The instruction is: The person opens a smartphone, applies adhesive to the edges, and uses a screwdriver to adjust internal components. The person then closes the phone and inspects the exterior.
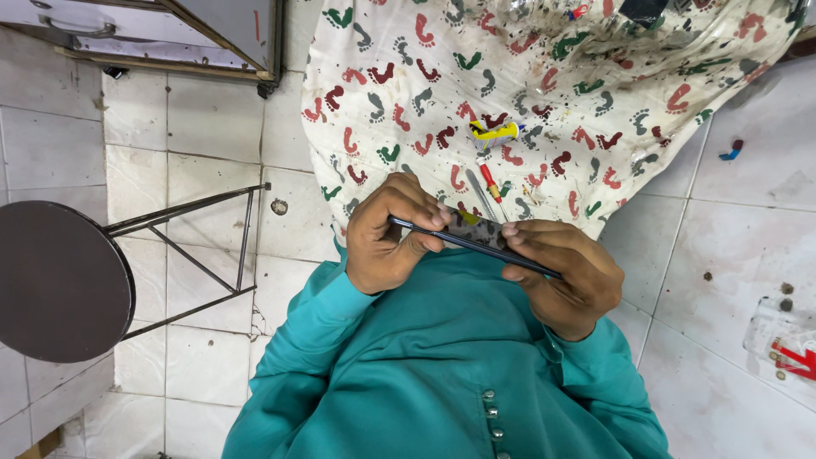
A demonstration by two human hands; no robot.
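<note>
Phone (476, 240): centre of frame, edge-on, over the patterned cloth (544, 93).
Left hand (387, 238): closed around 1 end.
Right hand (561, 272): curled around the other end.
Handling: likely thin, stiff, slick, fragile; grip the edges.

The place looks like a small repair workshop. A stained, paint-flecked cloth (544, 93) printed with coloured footprints carries a red-handled screwdriver (490, 181) and a yellow tool (493, 133), while a round metal stool (59, 280) stands on the grubby white tiled floor (204, 170) beside a metal cabinet (170, 34).
</note>
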